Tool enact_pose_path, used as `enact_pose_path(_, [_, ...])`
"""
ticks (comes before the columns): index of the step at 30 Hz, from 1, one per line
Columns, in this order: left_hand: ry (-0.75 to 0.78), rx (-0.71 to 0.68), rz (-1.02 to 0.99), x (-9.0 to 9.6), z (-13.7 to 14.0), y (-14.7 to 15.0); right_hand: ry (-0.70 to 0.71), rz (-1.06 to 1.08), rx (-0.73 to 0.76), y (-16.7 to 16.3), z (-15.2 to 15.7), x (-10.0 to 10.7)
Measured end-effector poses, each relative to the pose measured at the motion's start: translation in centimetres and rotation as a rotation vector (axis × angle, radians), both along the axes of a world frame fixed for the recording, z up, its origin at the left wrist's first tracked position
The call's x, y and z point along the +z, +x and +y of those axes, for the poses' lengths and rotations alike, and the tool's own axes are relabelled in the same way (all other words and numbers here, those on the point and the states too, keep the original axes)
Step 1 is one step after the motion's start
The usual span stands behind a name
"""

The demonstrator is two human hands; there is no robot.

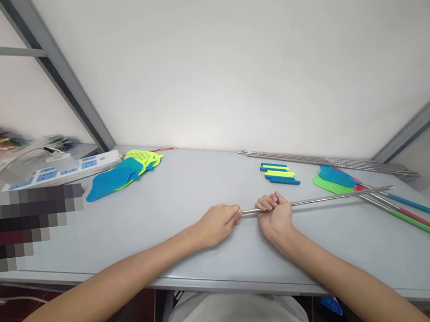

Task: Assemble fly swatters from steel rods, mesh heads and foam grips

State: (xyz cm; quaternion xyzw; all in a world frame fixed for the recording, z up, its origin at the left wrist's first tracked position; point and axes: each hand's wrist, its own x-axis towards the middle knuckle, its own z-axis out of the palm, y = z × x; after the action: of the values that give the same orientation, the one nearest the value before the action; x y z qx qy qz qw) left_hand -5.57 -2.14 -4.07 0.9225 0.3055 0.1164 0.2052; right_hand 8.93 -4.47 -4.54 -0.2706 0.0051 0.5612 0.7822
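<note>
Across the front of the table a thin metal rod (pixel 319 201) is held level in both hands. My left hand (pixel 219 224) is closed around its left end, hiding that tip. Turned palm up, my right hand (pixel 277 221) has its fingers curled over the rod a short way along. The rod's free end reaches right, over the stems of several fly swatters (pixel 335 176) with blue, green and red parts. Just beyond my right hand lie several blue and yellow handle sleeves (pixel 280 173). Loose blue and yellow-green swatter heads (pixel 115 179) are piled at the left.
A bundle of metal rods (pixel 326 161) lies along the wall at the back right. At the back left is a white power strip (pixel 81 168) with a cable. Grey metal frame posts (pixel 64 79) flank the table (pixel 187 184). A blurred-out patch covers the left edge.
</note>
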Motion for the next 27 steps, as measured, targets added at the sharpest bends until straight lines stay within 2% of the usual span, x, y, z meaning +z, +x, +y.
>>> enact_pose_path(3, [-0.061,-0.029,-0.076,0.5,0.2,0.0,0.018,-0.019,0.039,0.4,0.1,0.9])
enact_pose_path(9, [-0.139,-0.098,-0.158,1.6,0.4,-0.2,0.177,-0.103,0.064,0.7,0.1,1.9])
enact_pose_path(20, [-0.017,-0.106,-0.061,2.7,0.1,-0.6,0.166,-0.145,0.068,1.8,0.5,2.2])
enact_pose_path(27, [-0.001,-0.101,-0.027,2.7,0.3,-0.7,0.160,-0.134,0.084,2.1,0.5,2.3])
